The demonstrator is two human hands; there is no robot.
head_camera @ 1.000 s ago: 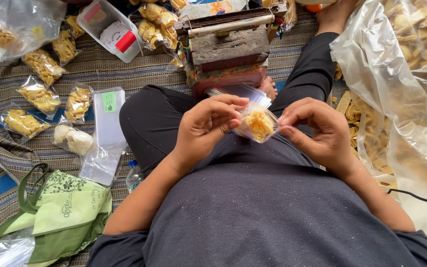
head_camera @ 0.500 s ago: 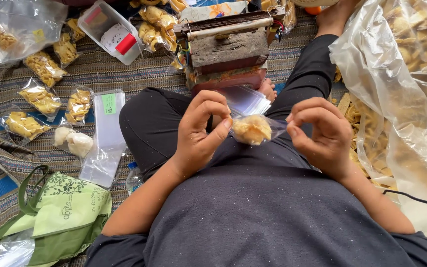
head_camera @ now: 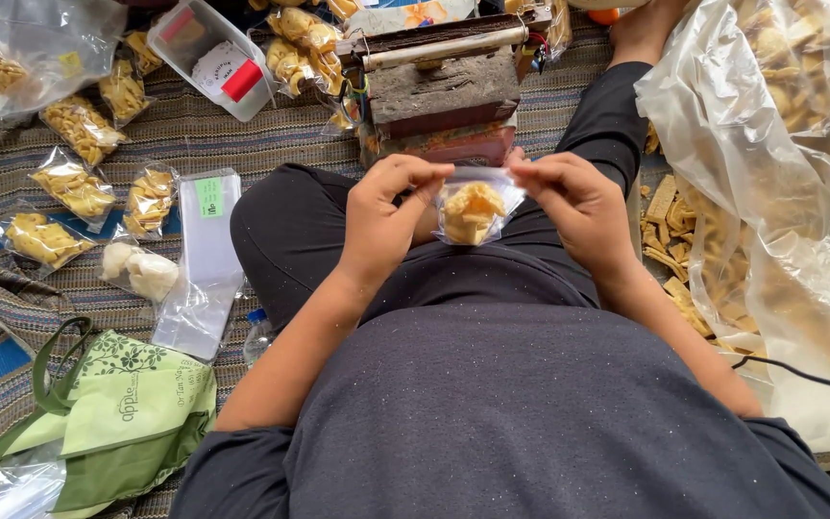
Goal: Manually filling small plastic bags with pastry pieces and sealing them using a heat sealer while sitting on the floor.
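Small clear snack bag is held up over the person's lap, just in front of the heat sealer. Long axis runs roughly vertical in the head view: open mouth toward the sealer, filled bottom toward the body. Yellow chips sit bunched in the lower part.

Left hand pinches the bag's top left corner, thumb and forefinger closed on the plastic. Right hand pinches the top right corner the same way. Both grasping, mouth stretched flat between them.

Sealer: dark, worn block with a pale bar across its top, standing on the striped mat.

Left of the lap, a stack of empty clear bags lies flat, long axis up-down, with a small green rectangular label near its top. Beside it, filled packets of yellow chips are scattered on the mat; one packet of pale white pieces lies nearest the stack. More filled packets sit behind the sealer.

Clear plastic tub at top left holds a white roll and something red; can't tell what exactly.

Large clear sack at right, full of loose chips, some spilled by its lower edge. Another big clear bag with a few chips at top left.

Green printed tote at lower left, lying crumpled, handle loop out.
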